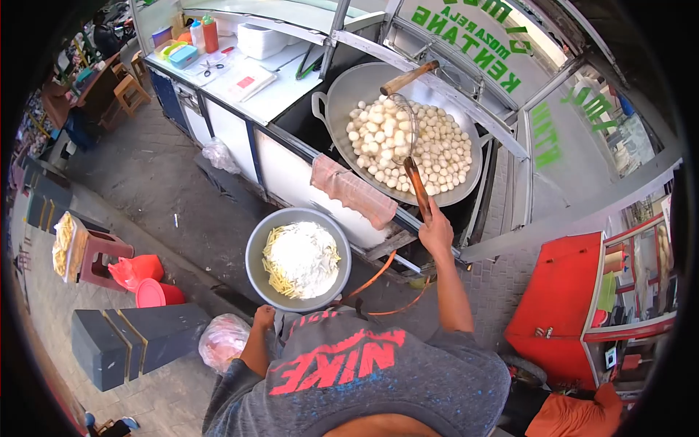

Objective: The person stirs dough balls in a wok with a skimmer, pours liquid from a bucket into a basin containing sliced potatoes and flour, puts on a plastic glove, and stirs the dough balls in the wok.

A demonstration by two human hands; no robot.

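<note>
My right hand (437, 231) is closed round the wooden handle of a wire skimmer (416, 182). Its wire head sits among many pale round balls (451, 146) heaped in a big metal wok (342, 91). A second wooden handle (409, 78) lies over the wok's far side; what it belongs to is partly hidden. Low beside a grey basin (255, 273) is my left hand (264, 316), fingers curled, its inside hidden. White powder (302, 255) covers pale yellow cut sticks (280, 280) in that basin.
A pinkish cloth (353, 191) hangs over the cart's edge. The white counter (247, 62) carries scissors (212, 68), sauce bottles (210, 34) and boxes. A red cabinet (550, 306) stands at right, concrete blocks (138, 342) and a plastic bag (223, 342) at left. An orange hose (375, 278) runs below the cart.
</note>
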